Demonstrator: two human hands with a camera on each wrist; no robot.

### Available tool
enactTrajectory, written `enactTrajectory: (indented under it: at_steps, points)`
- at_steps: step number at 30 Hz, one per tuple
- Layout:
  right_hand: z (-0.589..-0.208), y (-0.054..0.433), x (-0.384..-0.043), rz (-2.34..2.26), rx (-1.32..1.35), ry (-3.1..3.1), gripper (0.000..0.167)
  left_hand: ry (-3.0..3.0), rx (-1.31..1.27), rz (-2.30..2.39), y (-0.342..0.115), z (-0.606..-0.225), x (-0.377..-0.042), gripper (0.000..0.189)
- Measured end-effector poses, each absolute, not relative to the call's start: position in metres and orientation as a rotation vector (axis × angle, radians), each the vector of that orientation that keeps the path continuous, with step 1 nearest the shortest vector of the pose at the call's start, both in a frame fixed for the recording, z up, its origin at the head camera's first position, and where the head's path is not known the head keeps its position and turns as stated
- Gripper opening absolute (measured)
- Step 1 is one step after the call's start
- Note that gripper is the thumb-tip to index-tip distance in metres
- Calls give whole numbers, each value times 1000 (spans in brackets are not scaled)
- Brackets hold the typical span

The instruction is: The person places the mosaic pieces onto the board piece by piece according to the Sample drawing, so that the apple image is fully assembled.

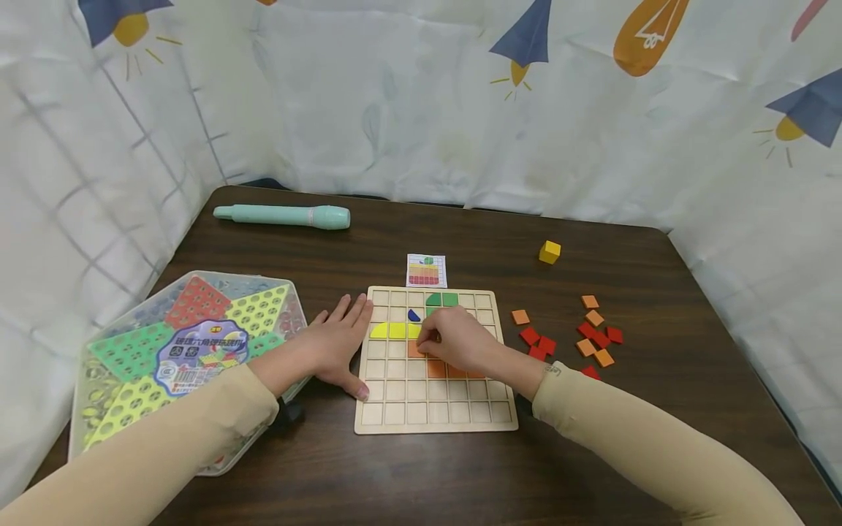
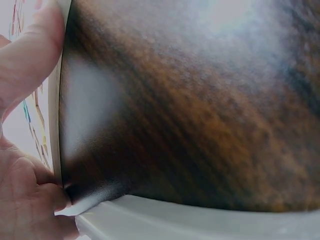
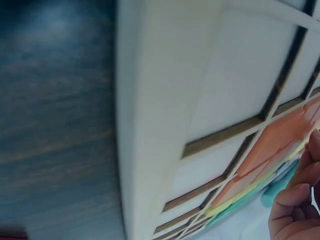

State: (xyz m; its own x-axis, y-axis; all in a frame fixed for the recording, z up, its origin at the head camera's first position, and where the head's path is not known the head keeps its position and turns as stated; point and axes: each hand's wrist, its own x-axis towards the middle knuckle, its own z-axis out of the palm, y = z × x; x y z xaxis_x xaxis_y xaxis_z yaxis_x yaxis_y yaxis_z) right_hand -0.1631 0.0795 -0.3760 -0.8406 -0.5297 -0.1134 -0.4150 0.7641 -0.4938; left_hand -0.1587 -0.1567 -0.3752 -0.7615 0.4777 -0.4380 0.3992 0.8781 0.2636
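Observation:
A wooden grid board (image 1: pixel 384 414) lies on the table, with green, yellow, blue and orange pieces set in some cells. My left hand (image 1: pixel 335 342) is spread at the board's left edge, thumb and fingertips touching the rim; the left wrist view shows the thumb (image 2: pixel 32 60) against it. Over the middle of the board, my right hand (image 1: pixel 460 340) has its fingers curled and pinched at an orange square tile (image 1: pixel 414 349). Those fingertips partly hide the tile. More orange tiles (image 3: pixel 275 137) sit in the board under the right hand. A small printed pattern card (image 1: pixel 426 271) lies behind the board.
Loose red tiles (image 1: pixel 547 345) and orange tiles (image 1: pixel 590 301) are scattered right of the board. A yellow cube (image 1: pixel 550 252) stands farther back. At the left is a clear hexagonal box (image 1: pixel 197 343) under my left forearm, with a mint-green tube-shaped object (image 1: pixel 283 216) behind it.

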Motion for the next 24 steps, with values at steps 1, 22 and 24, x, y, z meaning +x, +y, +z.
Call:
enactTrajectory:
  at_steps: [1, 22, 24]
  points:
    - [-375, 83, -164, -681, -728, 2718, 6, 2543, 638, 209, -157, -376, -159, 143]
    - [-375, 240, -197, -727, -434, 2822, 21, 2539, 660, 233, -158, -371, -157, 141]
    - [-376, 243, -200, -707, -435, 2799, 24, 2539, 665, 237, -157, -372, -157, 141]
